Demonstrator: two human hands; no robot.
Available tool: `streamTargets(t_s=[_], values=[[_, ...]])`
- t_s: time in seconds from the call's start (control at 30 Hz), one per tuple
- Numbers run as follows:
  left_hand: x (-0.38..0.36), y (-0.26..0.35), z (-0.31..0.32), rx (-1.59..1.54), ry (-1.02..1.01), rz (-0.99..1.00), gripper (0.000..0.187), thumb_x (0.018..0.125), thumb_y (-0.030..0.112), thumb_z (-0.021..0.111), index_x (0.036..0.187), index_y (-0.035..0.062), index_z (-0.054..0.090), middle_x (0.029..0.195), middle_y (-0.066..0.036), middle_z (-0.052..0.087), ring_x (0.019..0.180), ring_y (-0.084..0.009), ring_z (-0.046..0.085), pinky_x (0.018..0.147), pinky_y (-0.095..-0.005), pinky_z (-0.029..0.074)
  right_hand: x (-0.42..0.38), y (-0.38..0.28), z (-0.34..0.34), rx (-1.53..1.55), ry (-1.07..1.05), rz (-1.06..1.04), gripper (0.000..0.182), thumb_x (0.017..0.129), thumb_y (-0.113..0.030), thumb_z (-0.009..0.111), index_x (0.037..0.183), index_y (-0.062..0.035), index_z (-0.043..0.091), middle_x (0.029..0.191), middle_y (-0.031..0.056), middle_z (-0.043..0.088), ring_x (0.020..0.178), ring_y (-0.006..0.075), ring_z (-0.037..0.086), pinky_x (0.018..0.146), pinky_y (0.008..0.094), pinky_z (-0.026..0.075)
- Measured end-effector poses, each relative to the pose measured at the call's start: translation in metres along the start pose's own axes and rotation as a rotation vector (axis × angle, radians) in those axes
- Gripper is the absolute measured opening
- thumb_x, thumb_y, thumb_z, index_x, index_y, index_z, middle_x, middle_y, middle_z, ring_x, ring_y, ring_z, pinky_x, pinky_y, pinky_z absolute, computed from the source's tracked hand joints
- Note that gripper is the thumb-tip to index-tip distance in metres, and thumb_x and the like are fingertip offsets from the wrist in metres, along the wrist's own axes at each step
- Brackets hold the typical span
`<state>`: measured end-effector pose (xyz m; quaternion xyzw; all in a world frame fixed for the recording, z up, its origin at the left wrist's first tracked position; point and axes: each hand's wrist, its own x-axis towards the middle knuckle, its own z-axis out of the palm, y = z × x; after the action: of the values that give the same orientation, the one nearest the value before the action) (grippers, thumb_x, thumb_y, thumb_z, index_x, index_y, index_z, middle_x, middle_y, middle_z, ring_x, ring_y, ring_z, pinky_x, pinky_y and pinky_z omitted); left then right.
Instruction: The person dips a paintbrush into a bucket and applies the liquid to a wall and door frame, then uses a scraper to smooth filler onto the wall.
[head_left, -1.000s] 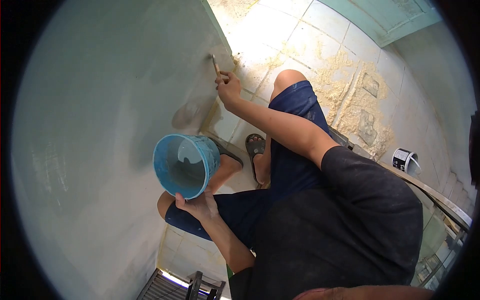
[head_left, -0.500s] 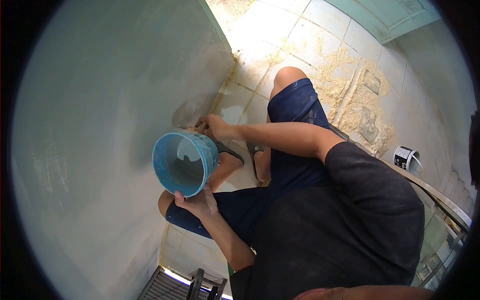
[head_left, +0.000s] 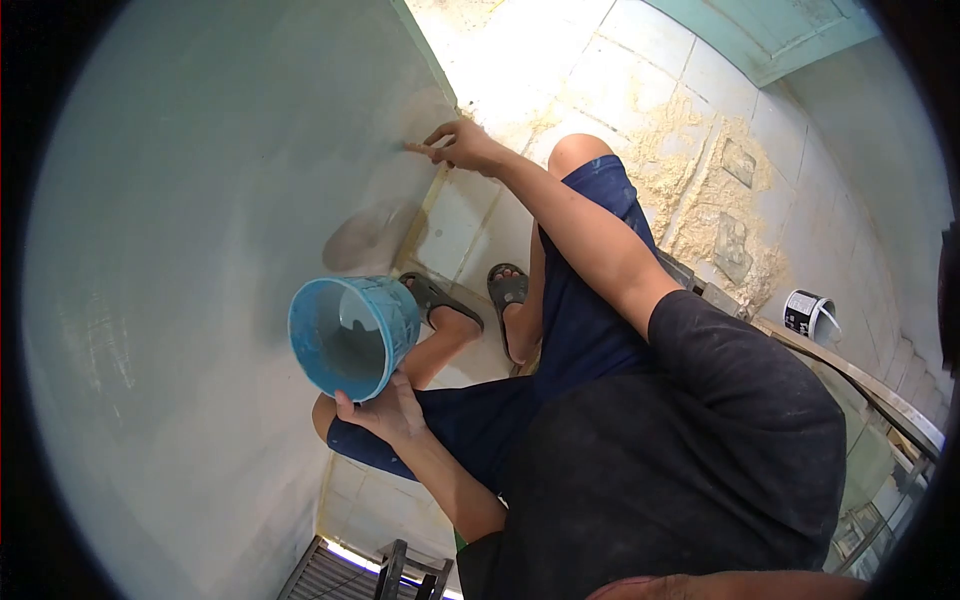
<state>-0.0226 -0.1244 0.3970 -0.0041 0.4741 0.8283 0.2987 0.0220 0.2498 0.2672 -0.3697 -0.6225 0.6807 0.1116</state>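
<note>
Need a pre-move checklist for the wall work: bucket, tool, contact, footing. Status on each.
1. Left hand supporting blue bucket, thumb at rim: ok.
2. Grey contents in bucket: ok, some visible; depth cannot tell.
3. Right hand gripping small tool: ok.
4. Tool tip touching wall: cannot tell, too blurred.
5. Both sandals away from tan residue: ok.
6. Tiled floor free of residue: not ok, patches spread beyond the knee.

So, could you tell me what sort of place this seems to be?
Probably a room under repair: there are rough, mortar-like patches on the tiled floor, scrape marks on the wall, and a smeared blue bucket.
</note>
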Motion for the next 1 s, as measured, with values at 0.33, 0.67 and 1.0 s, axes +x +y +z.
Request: streamTargets(t_s=[0.33, 0.67, 1.0], values=[[-0.002, 0.003, 0.004, 0.019, 0.056, 0.020, 0.093, 0.078, 0.058, 0.074, 0.148, 0.0075, 0.039, 0.148, -0.013, 0.045, 0.133, -0.0311, 0.050, 0.104, -0.0493, 0.048, 0.011, 0.011, -0.013, 0.184, 0.489, 0.074, 0.023, 0.088, -0.008, 0.075, 0.110, -0.0021, 0.073, 0.088, 0.0124, 0.075, 0.081, 0.0189, 0.070, 0.074, 0.0343, 0.055], [-0.006, 0.002, 0.008, 0.033, 0.021, 0.019, 0.088, 0.081, 0.056, 0.074, 0.148, 0.0113, 0.040, 0.149, -0.012, 0.044, 0.134, -0.0323, 0.048, 0.103, -0.0510, 0.048, -0.015, 0.009, 0.088, 0.139, 0.434, -0.208, 0.024, 0.089, -0.006, 0.071, 0.113, -0.0001, 0.070, 0.084, 0.0164, 0.073, 0.071, 0.0191, 0.065, 0.064, 0.0340, 0.052], [-0.009, 0.001, 0.014, 0.018, -0.004, -0.002, 0.085, 0.082, 0.055, 0.073, 0.147, 0.0108, 0.042, 0.148, -0.010, 0.046, 0.134, -0.0298, 0.048, 0.105, -0.0484, 0.046, -0.038, -0.015, 0.045, 0.193, 0.574, -0.026, 0.022, 0.091, -0.009, 0.069, 0.111, -0.0016, 0.070, 0.089, 0.0126, 0.074, 0.075, 0.0161, 0.067, 0.068, 0.0329, 0.053]])
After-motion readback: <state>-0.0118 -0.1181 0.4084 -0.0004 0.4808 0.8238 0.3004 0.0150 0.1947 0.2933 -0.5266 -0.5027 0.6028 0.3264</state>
